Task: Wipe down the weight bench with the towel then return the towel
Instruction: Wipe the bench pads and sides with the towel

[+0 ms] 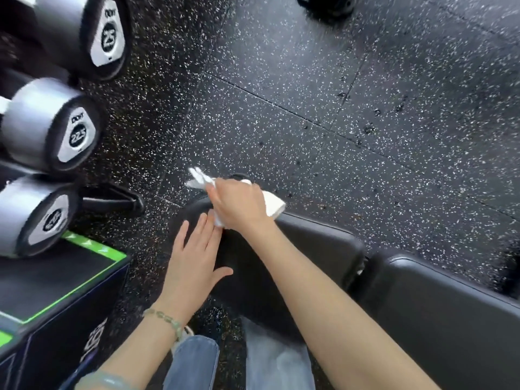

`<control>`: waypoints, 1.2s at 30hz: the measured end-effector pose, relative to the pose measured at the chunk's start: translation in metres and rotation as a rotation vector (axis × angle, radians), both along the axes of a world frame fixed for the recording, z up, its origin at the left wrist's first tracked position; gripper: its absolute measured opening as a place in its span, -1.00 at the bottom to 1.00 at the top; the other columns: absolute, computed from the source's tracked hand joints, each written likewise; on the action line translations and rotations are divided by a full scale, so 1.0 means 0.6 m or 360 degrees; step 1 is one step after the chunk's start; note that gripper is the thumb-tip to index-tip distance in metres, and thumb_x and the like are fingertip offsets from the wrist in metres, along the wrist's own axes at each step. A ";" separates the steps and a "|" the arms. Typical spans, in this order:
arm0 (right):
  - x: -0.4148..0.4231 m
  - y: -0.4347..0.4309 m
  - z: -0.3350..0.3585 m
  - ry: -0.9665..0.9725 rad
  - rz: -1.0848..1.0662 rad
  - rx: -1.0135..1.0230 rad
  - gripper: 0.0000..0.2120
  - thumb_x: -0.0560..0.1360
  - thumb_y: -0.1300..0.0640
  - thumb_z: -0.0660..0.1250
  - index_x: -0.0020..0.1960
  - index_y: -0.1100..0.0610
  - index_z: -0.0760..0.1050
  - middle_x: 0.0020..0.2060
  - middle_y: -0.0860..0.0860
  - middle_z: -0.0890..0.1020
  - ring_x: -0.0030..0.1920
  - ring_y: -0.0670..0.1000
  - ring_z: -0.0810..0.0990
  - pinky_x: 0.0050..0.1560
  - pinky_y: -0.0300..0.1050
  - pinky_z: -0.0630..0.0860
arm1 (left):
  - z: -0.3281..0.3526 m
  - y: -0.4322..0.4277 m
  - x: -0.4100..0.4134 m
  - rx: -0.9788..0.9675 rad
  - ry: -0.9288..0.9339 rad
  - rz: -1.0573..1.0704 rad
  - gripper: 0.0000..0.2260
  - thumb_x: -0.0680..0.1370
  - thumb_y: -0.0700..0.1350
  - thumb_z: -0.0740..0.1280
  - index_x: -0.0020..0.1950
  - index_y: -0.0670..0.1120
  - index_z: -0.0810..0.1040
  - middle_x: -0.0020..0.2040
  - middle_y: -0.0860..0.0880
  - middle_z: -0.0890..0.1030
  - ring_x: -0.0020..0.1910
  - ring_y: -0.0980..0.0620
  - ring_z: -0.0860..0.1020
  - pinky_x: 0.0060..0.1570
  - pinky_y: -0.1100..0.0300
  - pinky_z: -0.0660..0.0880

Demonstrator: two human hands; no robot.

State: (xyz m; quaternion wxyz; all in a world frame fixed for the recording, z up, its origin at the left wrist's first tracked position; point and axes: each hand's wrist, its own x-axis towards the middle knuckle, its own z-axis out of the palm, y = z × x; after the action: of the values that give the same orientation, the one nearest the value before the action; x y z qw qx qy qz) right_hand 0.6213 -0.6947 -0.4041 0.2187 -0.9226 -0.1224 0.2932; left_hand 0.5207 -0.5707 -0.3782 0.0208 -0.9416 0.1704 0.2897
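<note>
The black padded weight bench runs from the middle of the view to the lower right, in two cushions with a gap between them. My right hand grips a crumpled white towel and presses it on the far left end of the bench pad. Towel corners stick out past my fingers at the upper left and at the right. My left hand lies flat with straight, spread fingers at the pad's near left edge, just beside the right hand.
Three grey dumbbells lie on a rack at the left. Below them stands a black box with green edging. Speckled black rubber floor surrounds the bench. A dark equipment foot shows at the top. My jeans-clad legs are at the bottom.
</note>
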 end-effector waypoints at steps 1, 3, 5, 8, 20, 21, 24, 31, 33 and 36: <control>0.014 0.018 -0.003 0.0020 0.0099 0.0059 -0.78 0.61 0.06 0.07 0.10 0.12 0.44 -0.12 0.05 0.58 -0.16 0.14 0.56 -0.23 -0.04 0.37 | 0.000 0.001 0.000 -0.0018 -0.0003 0.0016 -0.06 0.15 0.16 0.61 0.38 -0.29 0.41 0.39 -0.23 0.42 0.40 -0.17 0.36 0.37 -0.15 0.16; 0.025 0.018 -0.002 0.0104 0.0266 0.0116 -0.79 0.56 0.09 0.12 0.15 0.10 0.41 -0.16 0.00 0.50 -0.18 0.11 0.49 -0.30 -0.07 0.34 | 0.002 0.001 -0.002 -0.0027 0.0007 0.0028 -0.05 0.16 0.17 0.60 0.40 -0.27 0.39 0.39 -0.21 0.42 0.41 -0.15 0.35 0.37 -0.15 0.15; 0.011 -0.021 -0.001 0.0200 0.0164 0.0157 -0.84 0.56 0.05 0.08 0.04 0.05 0.41 -0.21 -0.04 0.41 -0.15 0.13 0.49 -0.28 -0.08 0.30 | 0.002 0.006 -0.004 -0.0046 0.0007 0.0055 -0.01 0.19 0.18 0.58 0.46 -0.25 0.28 0.45 -0.20 0.35 0.43 -0.12 0.29 0.39 -0.15 0.13; -0.036 -0.110 0.007 0.0243 -0.0089 0.0037 -0.84 0.54 0.09 0.09 0.06 0.05 0.39 -0.20 0.00 0.47 -0.10 0.21 0.51 -0.22 -0.02 0.38 | 0.000 0.010 -0.008 -0.0097 0.0004 0.0095 0.03 0.21 0.20 0.56 0.50 -0.21 0.18 0.50 -0.15 0.27 0.46 -0.07 0.21 0.42 -0.16 0.10; -0.014 0.010 -0.015 -0.0016 -0.0134 -0.0139 -0.63 0.63 -0.09 0.00 -0.05 0.13 0.46 -0.11 0.11 0.58 -0.06 0.22 0.53 -0.08 0.06 0.41 | -0.014 0.087 -0.087 -0.0313 -0.0143 0.0410 -0.45 0.55 0.03 0.10 0.45 -0.27 0.31 0.44 -0.18 0.36 0.39 -0.10 0.35 0.40 -0.14 0.17; -0.009 0.045 -0.018 -0.0151 -0.0032 -0.0149 -0.62 0.62 -0.08 0.00 -0.07 0.14 0.48 -0.11 0.11 0.59 -0.06 0.22 0.53 -0.08 0.06 0.40 | -0.015 0.097 -0.097 -0.0319 -0.0142 0.0409 -0.46 0.55 0.03 0.09 0.44 -0.26 0.32 0.44 -0.18 0.36 0.38 -0.10 0.36 0.39 -0.15 0.18; -0.027 0.137 -0.019 -0.0357 0.0439 -0.0289 -0.62 0.58 -0.07 0.07 -0.13 0.11 0.56 -0.15 0.06 0.62 0.00 0.17 0.53 0.04 0.09 0.34 | -0.017 0.117 -0.116 -0.0358 -0.0142 0.0377 -0.48 0.55 0.02 0.09 0.42 -0.25 0.35 0.41 -0.17 0.40 0.36 -0.08 0.37 0.38 -0.13 0.19; -0.040 0.093 -0.030 -0.0578 0.0444 -0.0067 -0.65 0.56 -0.03 0.10 -0.06 0.12 0.60 -0.14 0.01 0.64 -0.09 0.13 0.59 -0.06 0.07 0.44 | -0.020 0.129 -0.130 -0.0485 -0.0108 0.0432 -0.48 0.54 0.01 0.12 0.42 -0.27 0.37 0.44 -0.17 0.37 0.39 -0.06 0.37 0.42 -0.05 0.10; -0.025 0.055 -0.020 -0.0415 -0.0066 -0.0127 -0.56 0.56 -0.08 -0.03 -0.19 0.16 0.49 -0.25 0.08 0.58 -0.16 0.21 0.54 -0.17 0.09 0.44 | -0.019 0.133 -0.129 -0.0517 -0.0111 0.0440 -0.48 0.55 0.00 0.11 0.42 -0.26 0.37 0.44 -0.16 0.36 0.39 -0.06 0.38 0.43 -0.04 0.09; -0.047 0.054 -0.022 -0.0447 -0.0337 -0.0280 -0.53 0.56 -0.10 -0.08 -0.11 0.15 0.50 -0.15 0.10 0.61 -0.08 0.23 0.54 -0.07 0.11 0.40 | -0.020 0.136 -0.130 -0.0578 -0.0114 0.0480 -0.50 0.55 -0.02 0.12 0.41 -0.26 0.39 0.44 -0.15 0.38 0.38 -0.05 0.39 0.42 -0.03 0.12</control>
State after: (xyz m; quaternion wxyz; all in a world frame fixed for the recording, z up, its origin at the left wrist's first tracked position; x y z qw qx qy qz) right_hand 0.5930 -0.6622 -0.4171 0.1478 -0.9777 -0.0278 0.1466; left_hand 0.4429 -0.4888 -0.3904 -0.1863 -0.9544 0.0763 0.2204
